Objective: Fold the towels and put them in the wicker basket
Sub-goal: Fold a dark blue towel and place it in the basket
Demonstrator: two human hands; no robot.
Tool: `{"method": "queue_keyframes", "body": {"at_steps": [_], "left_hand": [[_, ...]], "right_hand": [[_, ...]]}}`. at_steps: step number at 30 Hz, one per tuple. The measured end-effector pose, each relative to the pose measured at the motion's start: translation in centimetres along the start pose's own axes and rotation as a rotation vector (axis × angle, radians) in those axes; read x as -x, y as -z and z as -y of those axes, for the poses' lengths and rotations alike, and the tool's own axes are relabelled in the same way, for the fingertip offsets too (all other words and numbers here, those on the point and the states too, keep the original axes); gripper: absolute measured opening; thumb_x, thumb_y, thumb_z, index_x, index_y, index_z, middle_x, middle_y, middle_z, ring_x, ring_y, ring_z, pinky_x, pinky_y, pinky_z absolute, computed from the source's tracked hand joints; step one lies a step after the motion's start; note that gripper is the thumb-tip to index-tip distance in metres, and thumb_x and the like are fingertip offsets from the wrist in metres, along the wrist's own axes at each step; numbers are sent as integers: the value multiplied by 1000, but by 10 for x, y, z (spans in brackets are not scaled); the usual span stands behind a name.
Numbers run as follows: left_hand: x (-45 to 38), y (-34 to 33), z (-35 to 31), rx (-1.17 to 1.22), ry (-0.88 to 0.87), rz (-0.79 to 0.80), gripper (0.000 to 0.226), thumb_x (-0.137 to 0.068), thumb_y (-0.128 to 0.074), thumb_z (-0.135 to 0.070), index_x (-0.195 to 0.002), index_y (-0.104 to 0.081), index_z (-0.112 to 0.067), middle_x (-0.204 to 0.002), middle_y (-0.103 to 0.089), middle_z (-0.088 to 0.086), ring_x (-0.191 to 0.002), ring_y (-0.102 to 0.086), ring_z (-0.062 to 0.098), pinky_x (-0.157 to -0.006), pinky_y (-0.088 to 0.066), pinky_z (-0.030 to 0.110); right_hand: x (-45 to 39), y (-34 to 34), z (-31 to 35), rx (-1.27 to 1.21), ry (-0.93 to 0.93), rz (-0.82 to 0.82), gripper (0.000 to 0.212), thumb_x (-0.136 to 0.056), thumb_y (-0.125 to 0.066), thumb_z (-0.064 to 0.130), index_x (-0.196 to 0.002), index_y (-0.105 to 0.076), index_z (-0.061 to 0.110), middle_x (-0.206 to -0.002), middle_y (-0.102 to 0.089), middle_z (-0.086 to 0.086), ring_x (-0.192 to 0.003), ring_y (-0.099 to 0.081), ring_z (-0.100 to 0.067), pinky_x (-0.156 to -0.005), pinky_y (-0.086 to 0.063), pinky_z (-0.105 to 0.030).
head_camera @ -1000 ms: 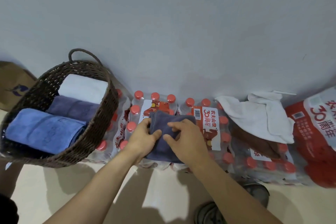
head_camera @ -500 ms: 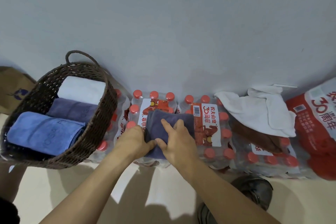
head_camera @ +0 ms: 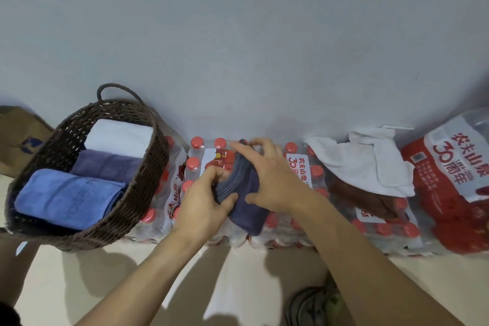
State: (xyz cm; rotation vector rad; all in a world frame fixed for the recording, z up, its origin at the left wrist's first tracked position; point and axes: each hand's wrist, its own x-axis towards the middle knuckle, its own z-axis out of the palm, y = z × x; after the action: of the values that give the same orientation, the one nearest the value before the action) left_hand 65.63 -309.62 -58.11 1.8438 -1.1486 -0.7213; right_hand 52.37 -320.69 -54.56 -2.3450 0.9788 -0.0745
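Both hands grip a folded dark grey towel (head_camera: 247,209) on top of shrink-wrapped packs of red-capped water bottles (head_camera: 296,217): the left hand (head_camera: 203,206) pinches its left edge, the right hand (head_camera: 272,180) curls over its top. To the left, a wicker basket (head_camera: 148,182) holds a white, a purple and a blue folded towel (head_camera: 66,197); a crumpled white towel (head_camera: 370,161) lies on the packs to the right
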Motion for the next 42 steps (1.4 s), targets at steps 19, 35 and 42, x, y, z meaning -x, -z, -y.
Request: {"method": "queue_keyframes", "body": {"at_steps": [19, 35, 42], "left_hand": [[-12, -38, -17, 384, 53, -148, 37, -87, -72, -25, -121, -58, -26, -104, -69, -9, -85, -68, 4, -73, -51, 17], [9, -83, 29, -271, -386, 240, 58, -84, -75, -33, -133, -57, -9, -143, -50, 4, -138, -41, 19, -114, -34, 39], [-4, -79, 29, -421, -521, 302, 54, -71, -83, -23, -120, -67, -5, -130, -58, 10, -121, -55, 30, -104, -44, 40]], "right_hand": [[39, 53, -93, -797, -332, 54, 27, -86, -73, 37, -105, -75, 19, -105, -75, -7, -102, -70, -29, -92, -55, -43], [56, 2, -113, -202, -175, 0, 47, -55, -88, 51, -97, -74, 36, -101, -64, 24, -96, -60, 4, -82, -50, -18], [95, -37, -125, 14, -14, -167, 76, -56, -86, 58, -119, -69, 20, -136, -54, 6, -126, -48, -14, -109, -39, -32]]}}
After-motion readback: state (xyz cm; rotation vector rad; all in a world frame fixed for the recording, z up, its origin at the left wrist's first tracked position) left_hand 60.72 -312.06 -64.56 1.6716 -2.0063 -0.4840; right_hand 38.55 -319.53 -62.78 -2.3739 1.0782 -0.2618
